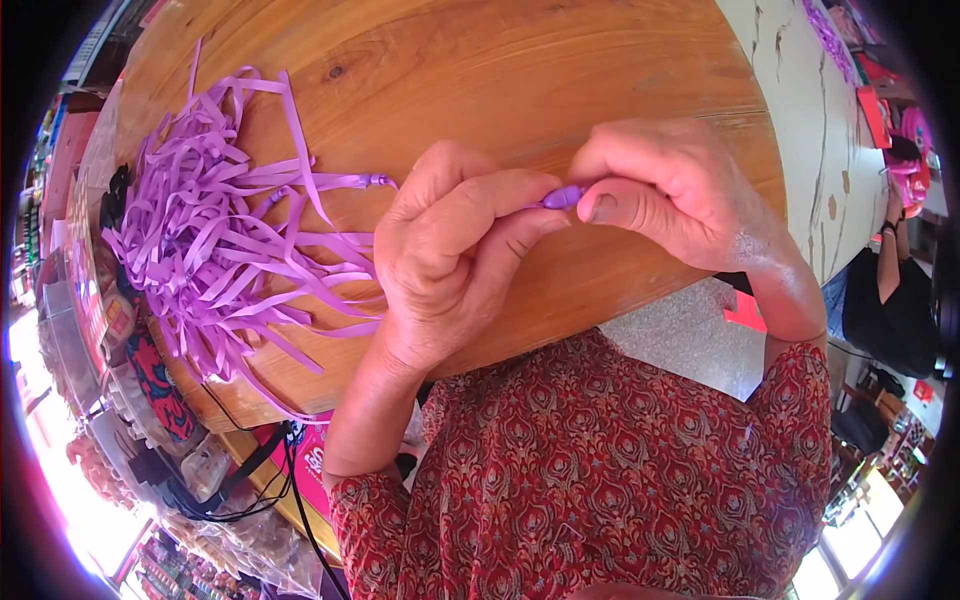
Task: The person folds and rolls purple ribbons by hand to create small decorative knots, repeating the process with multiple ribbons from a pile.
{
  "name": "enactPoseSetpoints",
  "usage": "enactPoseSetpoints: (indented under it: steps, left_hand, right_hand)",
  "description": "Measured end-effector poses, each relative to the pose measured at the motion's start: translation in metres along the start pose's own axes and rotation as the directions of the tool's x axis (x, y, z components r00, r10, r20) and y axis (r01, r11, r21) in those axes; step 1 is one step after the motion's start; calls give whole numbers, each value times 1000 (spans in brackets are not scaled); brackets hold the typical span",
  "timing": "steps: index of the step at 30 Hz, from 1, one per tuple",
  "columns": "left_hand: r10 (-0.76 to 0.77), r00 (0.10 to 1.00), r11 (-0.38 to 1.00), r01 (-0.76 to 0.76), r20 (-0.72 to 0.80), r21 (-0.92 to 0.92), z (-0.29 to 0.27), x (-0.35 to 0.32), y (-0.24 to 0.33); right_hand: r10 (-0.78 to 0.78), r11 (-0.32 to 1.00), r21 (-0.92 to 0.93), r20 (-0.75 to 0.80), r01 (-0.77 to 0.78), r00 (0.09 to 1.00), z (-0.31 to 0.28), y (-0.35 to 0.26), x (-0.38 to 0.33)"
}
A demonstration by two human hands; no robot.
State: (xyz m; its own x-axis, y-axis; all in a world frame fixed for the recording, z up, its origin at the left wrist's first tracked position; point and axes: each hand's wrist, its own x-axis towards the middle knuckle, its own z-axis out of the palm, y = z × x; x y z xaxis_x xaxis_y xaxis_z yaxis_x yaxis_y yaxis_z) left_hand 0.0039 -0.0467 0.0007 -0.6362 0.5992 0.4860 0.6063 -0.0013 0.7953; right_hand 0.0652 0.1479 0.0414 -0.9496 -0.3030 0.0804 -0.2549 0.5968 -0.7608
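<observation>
A small purple plastic connector (563, 197) is pinched between my two hands above the wooden table. My left hand (440, 250) is closed, thumb and forefinger pressed together at its left end, where a thin bit of purple shows. With thumb and bent forefinger, my right hand (670, 195) grips the right end, partly hiding it. Left of my hands lies a tangled heap of purple ribbon straps (220, 240). Several straps reach toward my left wrist and pass out of sight behind it. One of them ends in a purple plastic fitting (375, 181).
The wooden tabletop (480, 70) curves around in front of me, with a pale cracked-pattern surface (815, 150) beyond its right end. Packets and bags (205, 470) crowd the left edge, near black cables (290, 450). Another person (885, 300) is at the far right.
</observation>
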Motion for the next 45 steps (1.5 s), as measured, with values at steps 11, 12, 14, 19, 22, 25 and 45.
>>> enactPoseSetpoints:
  steps: [11,12,14,19,22,25,45]
  left_hand:
    - [-128,982,989,137,137,-60,3,3,3]
    - [-130,982,988,140,138,-61,4,3,3]
    - [-29,995,999,32,91,-34,6,2,2]
    - [27,993,999,-23,116,-29,5,1,2]
    - [60,989,998,-64,136,25,-1,1,2]
    - [84,985,992,-97,149,81,-3,1,5]
    - [301,929,933,-334,216,137,-13,-9,-13]
  right_hand:
    - [-10,969,245,-96,33,995,6,9,-2]
    - [-33,970,238,-101,56,994,6,10,-3]
    - [22,962,273,-22,-15,1000,0,4,-1]
    - [71,933,340,148,-118,986,-8,2,0]
    - [173,859,443,221,-257,960,-8,2,-2]
    - [-13,950,311,84,-14,996,4,10,-4]
    - [0,894,445,114,-51,994,26,1,2]
